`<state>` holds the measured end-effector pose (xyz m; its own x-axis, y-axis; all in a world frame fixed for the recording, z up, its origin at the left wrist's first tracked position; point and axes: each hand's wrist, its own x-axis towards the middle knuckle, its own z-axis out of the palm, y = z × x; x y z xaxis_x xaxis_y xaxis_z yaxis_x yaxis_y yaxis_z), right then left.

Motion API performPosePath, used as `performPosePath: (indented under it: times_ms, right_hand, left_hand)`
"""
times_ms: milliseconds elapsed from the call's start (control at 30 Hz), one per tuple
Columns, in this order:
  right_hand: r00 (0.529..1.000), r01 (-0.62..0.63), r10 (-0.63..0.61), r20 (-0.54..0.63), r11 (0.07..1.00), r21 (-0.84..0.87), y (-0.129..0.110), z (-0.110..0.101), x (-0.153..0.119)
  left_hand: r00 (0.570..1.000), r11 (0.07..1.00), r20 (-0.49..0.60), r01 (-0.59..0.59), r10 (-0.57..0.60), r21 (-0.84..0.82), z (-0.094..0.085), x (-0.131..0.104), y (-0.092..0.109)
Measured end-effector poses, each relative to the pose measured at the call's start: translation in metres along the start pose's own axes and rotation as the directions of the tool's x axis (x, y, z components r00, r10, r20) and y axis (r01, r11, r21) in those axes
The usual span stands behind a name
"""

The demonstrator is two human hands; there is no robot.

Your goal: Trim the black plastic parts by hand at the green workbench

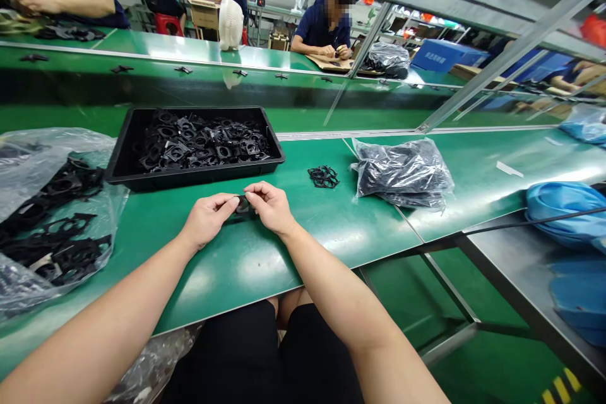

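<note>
Green table [265, 259] was brightly lit, with a co-worker [315, 28] placed across from it. Just in front of the black tray [203, 175], heaped with black parts [189, 139], a small black piece [243, 207] was held; its finer shape was partly covered, and whether the table was touched by it could not be told. It was pinched by the left grip [208, 221] on one side and by the right grip [271, 207] on the other. Even, light pressure was probably called for, since so thin a piece could be bent by hard squeezing. Care was likely needed so that the loose black rings [323, 177], near on the right, were not brushed.
</note>
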<state>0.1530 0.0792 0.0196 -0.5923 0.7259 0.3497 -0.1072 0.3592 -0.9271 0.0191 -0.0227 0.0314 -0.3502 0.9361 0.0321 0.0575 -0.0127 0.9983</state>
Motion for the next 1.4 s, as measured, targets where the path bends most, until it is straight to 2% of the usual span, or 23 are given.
performPosePath:
  times_ms: [67, 167, 300, 467, 567, 700, 900, 1067, 1300, 1400]
  right_hand:
    - [0.991, 0.133, -0.132, 0.012, 0.982, -0.132, -0.002, 0.0, -0.001]
    - [0.976, 0.217, -0.21, 0.052, 0.952, -0.215, -0.003, 0.001, -0.002]
    - [0.992, 0.127, -0.127, 0.011, 0.98, -0.153, 0.003, 0.004, -0.003]
    - [0.999, -0.044, 0.043, -0.008, 0.995, -0.088, 0.007, 0.005, -0.002]
    - [0.999, -0.044, 0.042, -0.021, 0.99, -0.134, 0.006, 0.004, -0.002]
    - [0.999, 0.038, -0.044, -0.029, 0.984, -0.172, 0.005, 0.003, -0.003]
    - [0.979, 0.163, -0.189, -0.074, 0.95, -0.265, 0.0, 0.001, -0.004]
    - [0.957, 0.254, -0.287, -0.041, 0.9, -0.355, -0.004, 0.001, -0.004]
    - [0.96, 0.248, -0.276, -0.04, 0.912, -0.328, -0.007, 0.0, -0.003]
    - [0.988, 0.131, -0.143, -0.05, 0.973, -0.192, -0.004, 0.0, -0.001]
  left_hand:
    - [0.993, 0.989, -0.077, -0.073, 0.084, 0.131, 0.0, 0.0, 0.0]
    - [0.988, 0.976, -0.139, -0.04, 0.071, 0.216, 0.0, 0.0, 0.001]
    - [0.984, 0.988, -0.158, 0.101, -0.083, 0.115, 0.003, 0.001, 0.0]
    - [0.974, 0.982, -0.189, 0.097, -0.128, -0.164, 0.004, 0.004, -0.002]
    - [0.976, 0.959, -0.154, 0.113, -0.156, -0.258, 0.003, 0.004, 0.0]
    - [0.991, 0.965, -0.038, 0.119, -0.131, -0.233, 0.003, 0.002, 0.001]
    - [0.991, 0.983, -0.042, 0.119, -0.126, -0.14, 0.005, 0.002, -0.001]
    - [0.994, 0.99, -0.034, 0.104, -0.108, -0.097, 0.005, 0.001, -0.001]
    - [0.996, 0.994, -0.012, 0.084, -0.085, -0.074, 0.003, 0.001, -0.002]
    - [0.997, 0.995, 0.006, 0.081, -0.081, -0.05, 0.002, 0.002, -0.003]
